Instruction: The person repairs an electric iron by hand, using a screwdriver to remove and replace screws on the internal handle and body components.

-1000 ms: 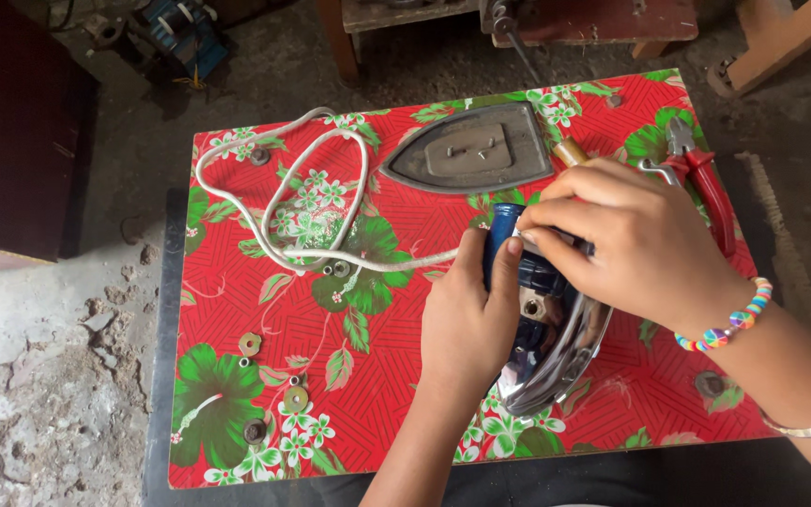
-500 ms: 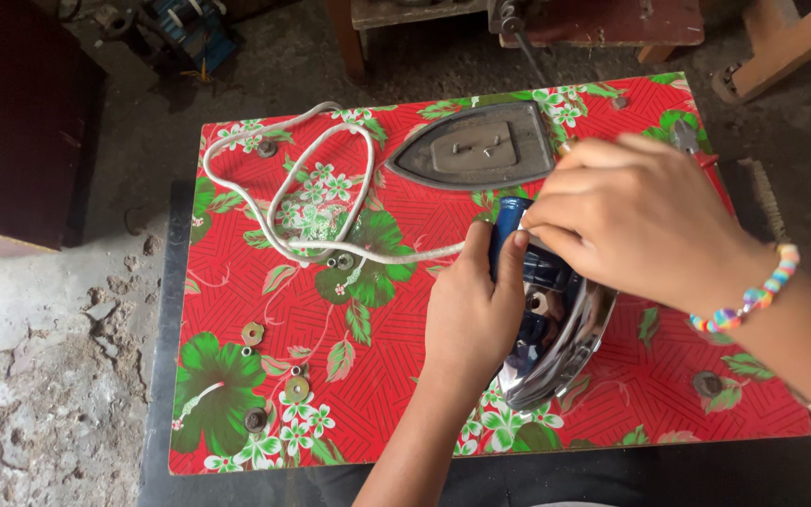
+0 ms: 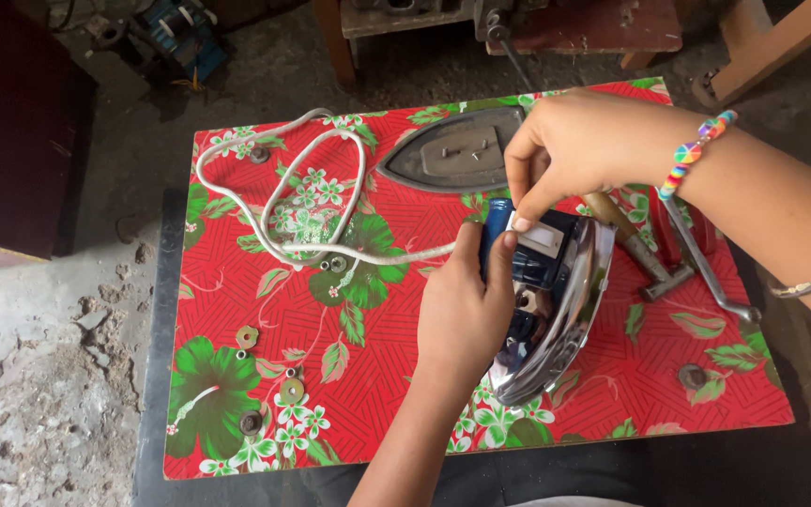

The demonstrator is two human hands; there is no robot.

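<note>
iron (image 3: 556,310), opened and lying chrome shell up, sat right of centre on the table (image 3: 237,413) with its red floral cover. left hand (image 3: 462,310) clasped the iron's blue body from the left side, fingers curled around it. right hand (image 3: 579,145) reached in from the upper right, fingers pinching a small white part (image 3: 535,237) at the iron's top. soleplate (image 3: 452,150) lay above, white cord (image 3: 274,202) looped to the upper left, and washers (image 3: 246,336) lay lower left.
</note>
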